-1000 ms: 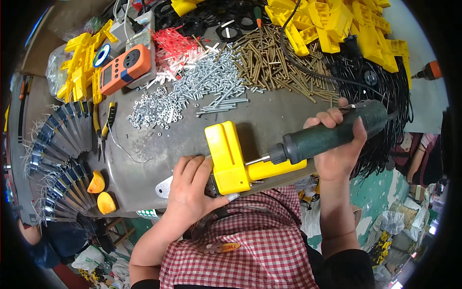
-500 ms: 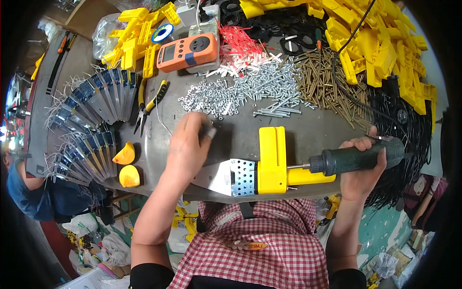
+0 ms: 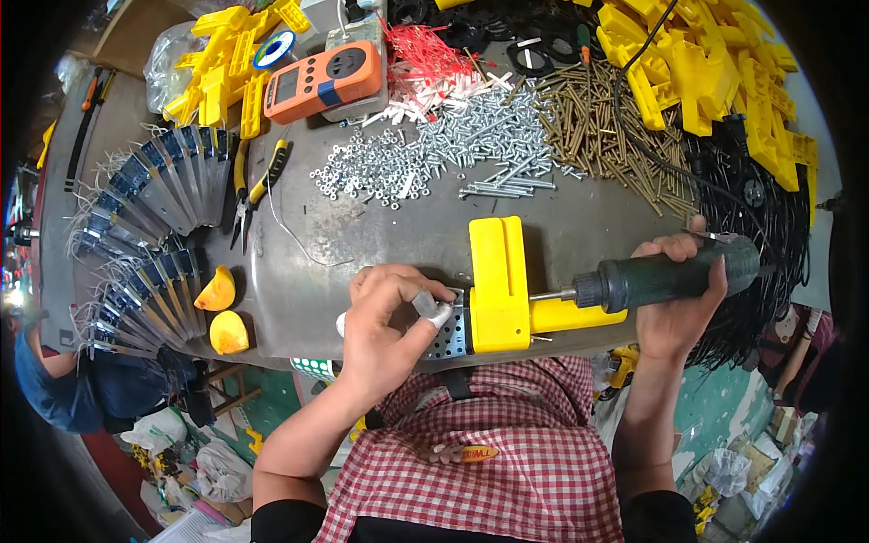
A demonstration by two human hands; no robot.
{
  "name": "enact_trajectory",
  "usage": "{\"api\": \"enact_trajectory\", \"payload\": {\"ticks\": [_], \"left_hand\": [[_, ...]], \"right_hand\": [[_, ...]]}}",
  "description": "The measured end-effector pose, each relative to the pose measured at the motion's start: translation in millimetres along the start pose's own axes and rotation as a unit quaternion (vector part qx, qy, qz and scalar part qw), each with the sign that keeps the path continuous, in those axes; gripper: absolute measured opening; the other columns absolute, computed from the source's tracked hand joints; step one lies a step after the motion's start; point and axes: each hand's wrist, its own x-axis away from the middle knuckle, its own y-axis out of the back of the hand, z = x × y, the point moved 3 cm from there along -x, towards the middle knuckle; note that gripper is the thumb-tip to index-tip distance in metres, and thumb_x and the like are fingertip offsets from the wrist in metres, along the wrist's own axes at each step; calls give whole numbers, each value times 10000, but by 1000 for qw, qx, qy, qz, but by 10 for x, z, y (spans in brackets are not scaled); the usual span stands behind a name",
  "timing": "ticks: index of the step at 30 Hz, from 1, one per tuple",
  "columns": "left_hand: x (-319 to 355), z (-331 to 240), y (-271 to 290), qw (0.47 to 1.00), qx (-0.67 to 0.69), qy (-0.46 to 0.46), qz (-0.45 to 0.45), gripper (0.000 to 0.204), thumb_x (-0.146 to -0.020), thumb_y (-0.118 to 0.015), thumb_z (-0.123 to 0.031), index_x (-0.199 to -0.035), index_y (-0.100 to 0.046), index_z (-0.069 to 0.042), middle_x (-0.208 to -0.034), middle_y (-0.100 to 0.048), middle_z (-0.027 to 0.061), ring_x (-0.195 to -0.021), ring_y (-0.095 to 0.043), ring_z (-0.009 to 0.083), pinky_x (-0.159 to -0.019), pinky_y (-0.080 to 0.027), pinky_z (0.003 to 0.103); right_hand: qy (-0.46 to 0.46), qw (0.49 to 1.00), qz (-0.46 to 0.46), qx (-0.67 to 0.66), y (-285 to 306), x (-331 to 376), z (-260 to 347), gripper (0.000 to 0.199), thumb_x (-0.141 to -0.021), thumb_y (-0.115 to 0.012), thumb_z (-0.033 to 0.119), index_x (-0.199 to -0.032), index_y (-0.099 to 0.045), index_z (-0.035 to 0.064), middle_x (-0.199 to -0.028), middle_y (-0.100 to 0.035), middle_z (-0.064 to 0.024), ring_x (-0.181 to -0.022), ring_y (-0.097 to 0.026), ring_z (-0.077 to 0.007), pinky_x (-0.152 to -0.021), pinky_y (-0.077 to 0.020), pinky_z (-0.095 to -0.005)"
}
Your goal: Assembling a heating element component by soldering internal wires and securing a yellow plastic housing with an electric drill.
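Note:
My right hand (image 3: 668, 321) is wrapped round a dark green electric screwdriver (image 3: 615, 282), which lies level and points left. Its thin metal bit meets the right side of a yellow plastic bracket (image 3: 501, 312) at the table's near edge. A perforated metal plate (image 3: 457, 337) joins the bracket's left side. Over that plate my left hand (image 3: 385, 321) is closed, thumb and fingertips pinched together against the plate beside the bracket. White coverings wrap some of its fingertips. Whatever sits in the pinch is too small to make out. A screw tip (image 3: 541, 339) sticks out low on the bracket's right.
Beyond my hands lie piles of nuts (image 3: 380, 167), silver screws (image 3: 489, 136) and brass-coloured screws (image 3: 597, 118). Pliers (image 3: 258, 185), fanned metal strips with wires (image 3: 167, 190) and two orange fruit pieces (image 3: 229, 332) lie left. Black cables (image 3: 769, 244) and yellow parts (image 3: 706, 81) crowd the right.
My left hand has come from beside the nut pile toward me and right, onto the perforated plate. My right hand still holds the screwdriver against the bracket. The view has shifted slightly.

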Motion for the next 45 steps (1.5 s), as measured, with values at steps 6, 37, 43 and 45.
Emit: {"api": "enact_trajectory", "payload": {"ticks": [6, 37, 43, 45], "left_hand": [[16, 27, -20, 1000, 7, -17, -9, 164, -711, -656, 12, -805, -546, -65, -898, -654, 28, -942, -514, 189, -888, -368, 333], [-63, -109, -227, 977, -87, -188, -46, 377, -548, -497, 143, -899, -475, 5, -961, -612, 173, -859, -580, 364, -781, -442, 455], [-110, -60, -225, 980, -116, -162, -5, 334, -681, -548, 73, -999, -470, 6, -1055, -588, 191, -917, -576, 359, -817, -438, 437], [-87, -71, -162, 989, -76, -126, 6, 358, -732, -573, -5, -1065, -443, 15, -1092, -565, 199, -936, -573, 355, -852, -428, 430]], "right_hand": [[2, 1000, 0, -6, 10, 6, -10, 386, -891, -543, 250, -1211, -446, 57, -883, -498, -32, -871, -474, -161, -921, -375, -370], [43, 998, 37, -11, -68, -96, -95, 369, -842, -591, 258, -1144, -450, 101, -813, -440, 24, -801, -465, -108, -896, -372, -326], [64, 994, 42, 77, -220, -79, 26, 401, -866, -538, 279, -1211, -444, 100, -837, -446, 21, -821, -464, -105, -897, -360, -344], [71, 991, 11, 110, -194, -37, 124, 448, -869, -538, 331, -1246, -432, 113, -831, -454, 22, -809, -461, -111, -885, -359, -351]]}}
